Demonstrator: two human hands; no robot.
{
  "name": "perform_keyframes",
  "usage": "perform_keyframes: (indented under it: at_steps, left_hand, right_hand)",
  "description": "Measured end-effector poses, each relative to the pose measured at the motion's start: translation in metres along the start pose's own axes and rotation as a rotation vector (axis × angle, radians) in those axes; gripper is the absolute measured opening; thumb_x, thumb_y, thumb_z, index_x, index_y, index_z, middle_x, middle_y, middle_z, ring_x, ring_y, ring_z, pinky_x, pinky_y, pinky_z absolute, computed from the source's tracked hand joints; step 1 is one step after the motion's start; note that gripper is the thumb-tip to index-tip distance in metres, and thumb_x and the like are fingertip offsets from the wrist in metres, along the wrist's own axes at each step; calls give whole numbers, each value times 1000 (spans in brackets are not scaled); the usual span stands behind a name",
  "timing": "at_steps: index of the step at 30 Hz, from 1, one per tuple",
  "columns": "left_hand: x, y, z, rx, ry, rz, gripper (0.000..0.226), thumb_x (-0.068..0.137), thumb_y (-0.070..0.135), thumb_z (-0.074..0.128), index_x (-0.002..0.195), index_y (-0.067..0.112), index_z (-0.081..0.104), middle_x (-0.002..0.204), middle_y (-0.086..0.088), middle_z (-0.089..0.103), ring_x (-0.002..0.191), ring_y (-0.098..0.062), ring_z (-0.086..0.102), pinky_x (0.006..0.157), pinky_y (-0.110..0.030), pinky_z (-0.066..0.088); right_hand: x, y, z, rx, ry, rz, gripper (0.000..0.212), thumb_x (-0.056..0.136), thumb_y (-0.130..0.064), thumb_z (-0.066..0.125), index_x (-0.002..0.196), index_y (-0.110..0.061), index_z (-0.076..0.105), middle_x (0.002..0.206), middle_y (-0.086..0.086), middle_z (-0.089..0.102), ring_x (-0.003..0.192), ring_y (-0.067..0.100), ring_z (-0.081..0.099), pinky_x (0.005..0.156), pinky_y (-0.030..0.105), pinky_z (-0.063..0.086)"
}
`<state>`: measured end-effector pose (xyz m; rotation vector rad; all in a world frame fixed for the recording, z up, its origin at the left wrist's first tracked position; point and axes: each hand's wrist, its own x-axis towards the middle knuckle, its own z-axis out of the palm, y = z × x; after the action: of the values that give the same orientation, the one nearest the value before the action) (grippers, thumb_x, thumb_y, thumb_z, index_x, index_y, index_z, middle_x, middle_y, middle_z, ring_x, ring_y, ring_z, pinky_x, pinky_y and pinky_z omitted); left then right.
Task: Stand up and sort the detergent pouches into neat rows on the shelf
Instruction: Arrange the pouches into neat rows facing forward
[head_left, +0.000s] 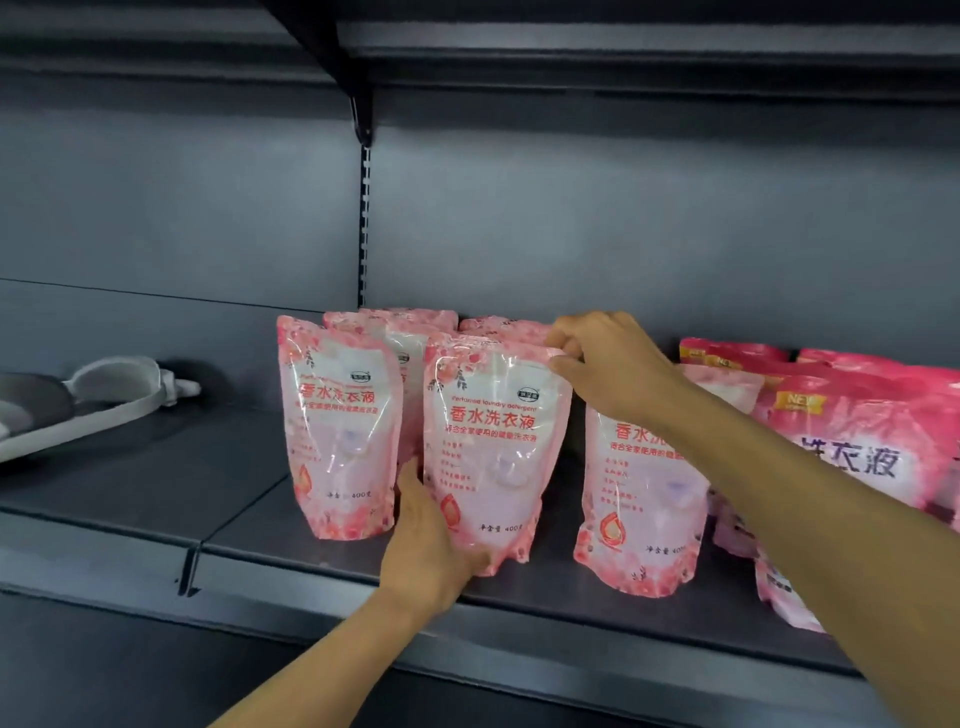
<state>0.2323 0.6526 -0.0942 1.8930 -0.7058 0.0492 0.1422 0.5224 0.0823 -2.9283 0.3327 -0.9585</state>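
Several pale pink detergent pouches stand upright on the dark grey shelf. The middle front pouch is held by both hands: my left hand grips its lower left corner, and my right hand pinches its top right corner. To its left stands another front pouch, and to its right a third one, partly hidden behind my right forearm. More pale pouches stand in rows behind them.
Darker pink pouches with a "NEW" label crowd the shelf's right end. A grey tray-like object with a white band lies at the far left. A slotted upright runs up the back panel beneath another shelf.
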Motion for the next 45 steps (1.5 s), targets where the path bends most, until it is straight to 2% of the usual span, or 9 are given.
perform_keyframes:
  at_steps: [5, 17, 25, 31, 35, 38, 41, 43, 45]
  left_hand:
    - [8, -15, 3, 55, -27, 53, 107, 57, 28, 86, 127, 33, 6, 120, 12, 42, 105, -11, 50, 88, -31, 50]
    - [6, -22, 2, 119, -28, 80, 102, 59, 40, 83, 125, 33, 7, 125, 10, 46, 111, -13, 53, 83, -35, 53]
    - [-9, -24, -18, 24, -31, 92, 109, 64, 27, 84, 142, 30, 9, 134, 8, 40, 124, -10, 44, 101, -32, 45]
    - [-19, -34, -71, 177, 253, 240, 87, 68, 24, 82, 135, 26, 27, 116, 14, 36, 109, -6, 42, 89, -24, 42]
    - [6, -53, -101, 205, 426, 168, 108, 50, 27, 90, 137, 11, 27, 129, -2, 34, 118, -20, 32, 100, -36, 35]
    - [25, -67, -111, 117, 303, 10, 139, 41, 35, 93, 147, 14, 6, 147, -4, 20, 136, -24, 24, 112, -41, 26]
    - [44, -79, -112, -137, 110, -56, 151, 34, 34, 93, 144, 35, -11, 147, 4, 22, 134, -19, 35, 111, -44, 33]
    - [52, -84, -110, -215, 52, -78, 150, 28, 37, 90, 139, 46, -10, 140, 8, 34, 126, -15, 45, 105, -46, 42]
    - [56, -90, -107, -219, 47, -60, 144, 26, 39, 89, 135, 51, -5, 131, 11, 43, 118, -14, 52, 95, -46, 50]
  right_hand:
    - [8, -10, 4, -6, 36, 152, 23, 86, 5, 46, 98, 5, 65, 103, 24, 66, 100, 37, 61, 82, 49, 52]
    - [1, -5, 7, 56, 77, 158, 20, 95, -9, 49, 102, -10, 68, 100, 5, 69, 75, 14, 56, 55, 19, 40]
    - [-4, -8, 8, 117, 116, 118, 27, 92, -19, 55, 119, -15, 56, 114, 1, 65, 103, 17, 58, 82, 26, 44]
    - [12, -59, 21, 149, 156, -45, 40, 88, -23, 59, 126, -19, 49, 128, -6, 54, 121, 13, 47, 94, 22, 34]
    - [33, -93, 46, 82, 117, -152, 38, 85, -23, 63, 120, -15, 53, 123, -2, 59, 115, 18, 52, 97, 30, 40]
    - [48, -110, 57, 67, 58, -149, 38, 85, -27, 65, 119, -14, 55, 115, -1, 65, 107, 19, 57, 96, 33, 41]
    - [61, -121, 62, 28, -12, -122, 28, 89, -28, 60, 112, -14, 60, 102, 3, 70, 99, 23, 60, 92, 35, 43]
    - [69, -124, 67, 17, -39, -107, 12, 90, -21, 56, 94, -14, 65, 86, 5, 67, 85, 26, 58, 82, 35, 46]
    - [74, -126, 70, 38, -60, -97, 31, 89, -11, 53, 59, -15, 46, 57, 4, 43, 59, 23, 38, 60, 30, 35]
